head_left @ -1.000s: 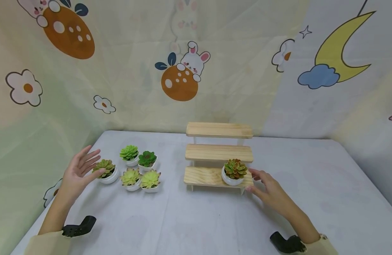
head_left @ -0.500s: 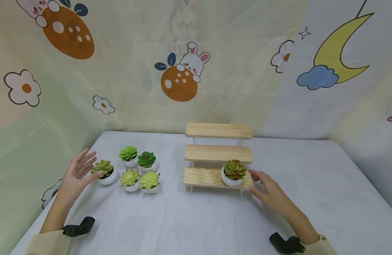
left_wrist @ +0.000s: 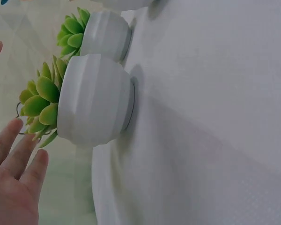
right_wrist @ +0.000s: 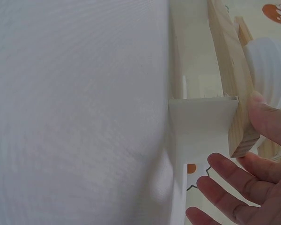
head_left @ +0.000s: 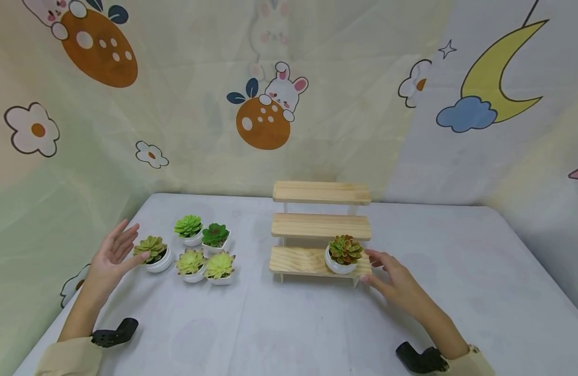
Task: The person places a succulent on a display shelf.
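In the head view my left hand spreads its fingers beside an olive-green succulent in a round white pot. Its thumb overlaps the leaves there; whether they touch I cannot tell. That plant's ribbed pot fills the middle of the left wrist view. At the right end of a three-tier wooden shelf, my right hand has its fingers loosely bent around the lowest board's corner. Its thumb appears to rest against that board. A reddish-green succulent in a white pot stands on the lowest board, just left of the fingers.
Between the left hand and the shelf, a bright green succulent, a dark green one and two pale ones stand in white pots on the white-covered table. A cartoon-printed cloth hangs behind.
The head view shifts very slightly. Both hands, the pots and the shelf otherwise keep their places.
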Available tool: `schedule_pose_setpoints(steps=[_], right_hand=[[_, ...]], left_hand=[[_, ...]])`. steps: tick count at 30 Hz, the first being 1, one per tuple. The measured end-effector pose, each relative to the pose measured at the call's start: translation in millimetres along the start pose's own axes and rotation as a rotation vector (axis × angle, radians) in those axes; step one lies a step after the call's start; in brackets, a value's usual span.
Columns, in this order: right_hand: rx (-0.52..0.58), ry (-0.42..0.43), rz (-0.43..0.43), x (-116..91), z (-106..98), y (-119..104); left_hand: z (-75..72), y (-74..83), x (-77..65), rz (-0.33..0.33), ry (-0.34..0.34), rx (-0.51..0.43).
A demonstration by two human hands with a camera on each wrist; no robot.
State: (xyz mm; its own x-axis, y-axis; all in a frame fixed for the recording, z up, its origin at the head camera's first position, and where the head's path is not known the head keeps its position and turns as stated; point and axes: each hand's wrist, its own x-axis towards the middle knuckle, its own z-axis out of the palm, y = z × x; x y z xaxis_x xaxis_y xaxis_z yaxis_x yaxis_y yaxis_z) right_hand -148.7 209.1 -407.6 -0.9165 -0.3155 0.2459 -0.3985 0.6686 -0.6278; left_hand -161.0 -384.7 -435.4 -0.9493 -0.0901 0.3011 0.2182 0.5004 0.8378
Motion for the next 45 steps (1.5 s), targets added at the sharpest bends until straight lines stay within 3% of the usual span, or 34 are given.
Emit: schedule_pose_setpoints(steps=[4,8,12,18,30,35,45], right_hand=[[-0.003,-0.003,0.015,0,0,-1],[-0.004,-0.006,0.031,0,0,-1],[-0.004,-0.010,0.044,0,1,0],[-0.006,-0.013,0.046,0,1,0],[0.013,-0.018,0.055,0,0,0],[0.011,-0.016,0.058,0,-1,-2],[0.012,-0.011,0.035,0,0,-3]], left_hand=[[2.7,10.1,-3.3,-0.055,-0.070,-0.016],[7.3,28.3,-6.5,-0.163,-0.136,-0.020],[12.3,40.6,-6.3,-0.272,-0.172,0.060],[15.4,38.9,-3.6,-0.394,-0.220,0.091],[14.6,31.6,0.6,-0.444,-0.280,0.087],[13.1,31.7,0.9,-0.467,-0.314,0.125],[13.0,34.1,-0.4,-0.464,-0.304,0.151]])
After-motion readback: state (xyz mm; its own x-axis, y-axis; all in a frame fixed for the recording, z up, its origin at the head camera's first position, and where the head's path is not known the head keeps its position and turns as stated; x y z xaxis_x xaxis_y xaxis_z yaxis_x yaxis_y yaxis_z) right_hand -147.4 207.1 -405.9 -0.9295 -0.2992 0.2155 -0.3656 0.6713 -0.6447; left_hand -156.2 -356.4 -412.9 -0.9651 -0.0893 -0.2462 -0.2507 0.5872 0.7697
